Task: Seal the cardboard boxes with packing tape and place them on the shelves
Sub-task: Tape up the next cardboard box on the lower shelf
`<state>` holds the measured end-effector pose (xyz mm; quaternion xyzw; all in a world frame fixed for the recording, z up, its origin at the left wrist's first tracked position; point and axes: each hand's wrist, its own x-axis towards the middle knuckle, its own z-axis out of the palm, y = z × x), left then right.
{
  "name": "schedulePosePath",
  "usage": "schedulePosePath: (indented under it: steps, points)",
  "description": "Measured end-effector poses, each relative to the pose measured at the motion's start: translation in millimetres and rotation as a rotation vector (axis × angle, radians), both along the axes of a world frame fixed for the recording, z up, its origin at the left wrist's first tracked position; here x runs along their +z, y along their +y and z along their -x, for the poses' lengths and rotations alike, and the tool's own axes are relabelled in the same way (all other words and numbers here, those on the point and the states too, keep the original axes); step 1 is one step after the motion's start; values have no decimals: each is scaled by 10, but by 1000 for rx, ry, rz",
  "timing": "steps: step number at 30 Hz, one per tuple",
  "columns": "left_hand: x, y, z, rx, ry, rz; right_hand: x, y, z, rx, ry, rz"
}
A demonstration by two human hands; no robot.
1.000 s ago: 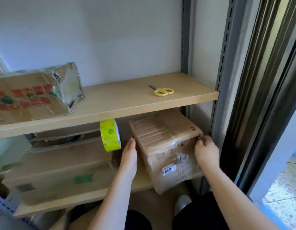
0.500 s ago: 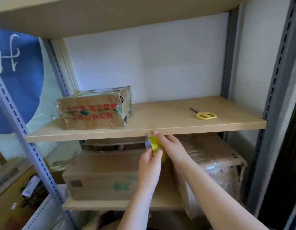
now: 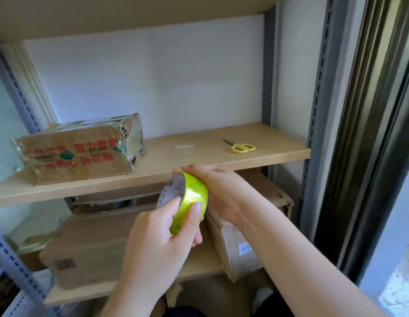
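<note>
Both hands (image 3: pixel 153 243) (image 3: pixel 219 193) now grip the tape roll (image 3: pixel 187 202), lifted clear of the shelf edge (image 3: pixel 130 186).

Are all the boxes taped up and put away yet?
Mostly, it seems. A tape-wrapped box sits on the middle shelf, and two more, a plain box and a wrapped box, sit on the shelf below. Both hands, left and right, hold the tape roll. No unsealed box shows, so I can't tell what's left.

Head view, 1 camera
The shelving unit (image 3: pixel 279 154) was seen from close in front, faced forward and slightly downward, with both forearms entering from the bottom edge.
</note>
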<state>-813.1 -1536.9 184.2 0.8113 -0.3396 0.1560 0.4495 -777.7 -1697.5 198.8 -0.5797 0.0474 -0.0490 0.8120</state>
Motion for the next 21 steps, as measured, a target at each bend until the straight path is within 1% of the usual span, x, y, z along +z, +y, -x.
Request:
schedulePosePath:
  steps: [2, 4, 5, 8, 10, 12, 15, 18, 21]
  points:
    - [-30, -105, 119, -85, 4, -98, -202, -195, 252, -25, -31, -84]
    - [-147, -309, 151, -125, -2, -313, -556, -379, 455, -115, 32, -175]
    - [-251, -438, 133, -133, -19, -431, -775, -460, 521, -194, 89, -200]
    - [-615, -842, 61, -200, -96, -685, -1377, -688, 690, -469, 250, -150]
    - [-810, -1048, 66, -270, -117, -782, -1618, -827, 782, -544, 291, -159]
    - [-939, -1207, 68, -314, -135, -822, -1741, -977, 831, -593, 279, -213]
    - [-1040, -1414, 36, -314, -145, -824, -1814, -1177, 799, -678, 220, -246]
    - [-1051, -1625, 17, -321, -164, -835, -1876, -1324, 696, -701, 188, -422]
    - [-1040, -1790, -15, -314, -176, -869, -1974, -1445, 573, -681, 173, -587]
